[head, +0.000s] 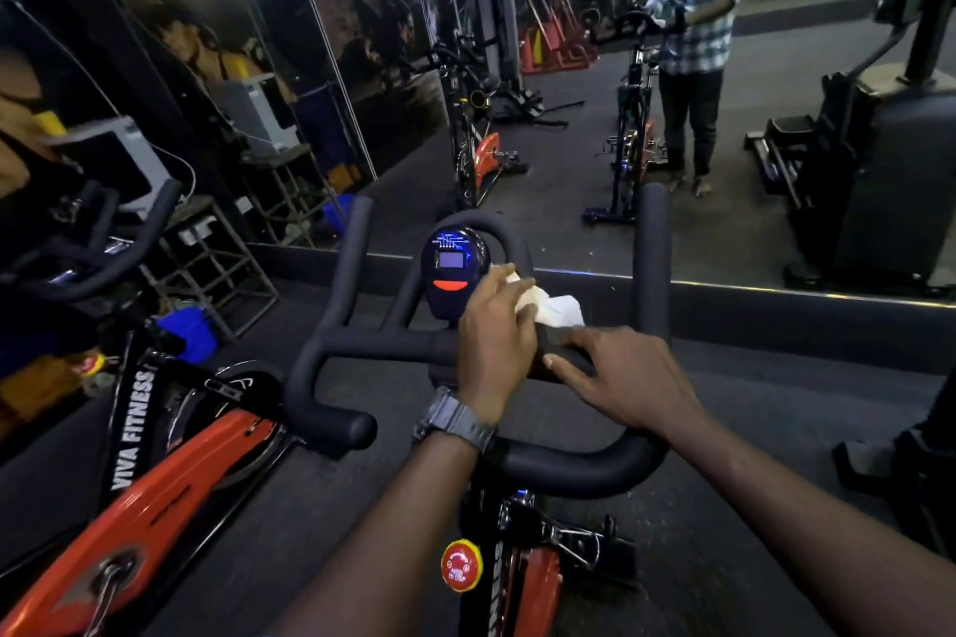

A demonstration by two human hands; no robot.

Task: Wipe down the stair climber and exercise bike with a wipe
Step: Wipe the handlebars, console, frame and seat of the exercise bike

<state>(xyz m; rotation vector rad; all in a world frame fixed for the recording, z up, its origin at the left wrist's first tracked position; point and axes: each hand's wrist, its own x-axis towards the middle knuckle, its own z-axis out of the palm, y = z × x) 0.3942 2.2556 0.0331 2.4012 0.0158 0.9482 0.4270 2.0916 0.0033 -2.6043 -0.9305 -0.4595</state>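
Nearest to me, low on the frame of the exercise bike [522,579], sits a red stop knob [461,565], and just above it the near loop of the black handlebar [574,468] curves under my forearms. My left hand [494,341], with a grey watch [451,422] on the wrist, has its fingers curled around a white wipe [556,308] and holds it at the right side of the small console [454,272], where the blue screen glows above a red button. My right hand [623,372] lies flat on the crossbar just beside the left, fingers straight and slightly spread, holding nothing, with the loose end of the wipe sticking out just above its fingertips. To my left stands a second bike [155,455], orange and black, lettered VIVA FITNESS. Beyond the handlebar a mirror [569,129] runs along the wall, and in it I see a person in a checked shirt [696,5] standing at a bike, both hands on its bars. The dark bulk of the stair climber [879,160] also shows in the mirror at the far right, well apart from my hands.
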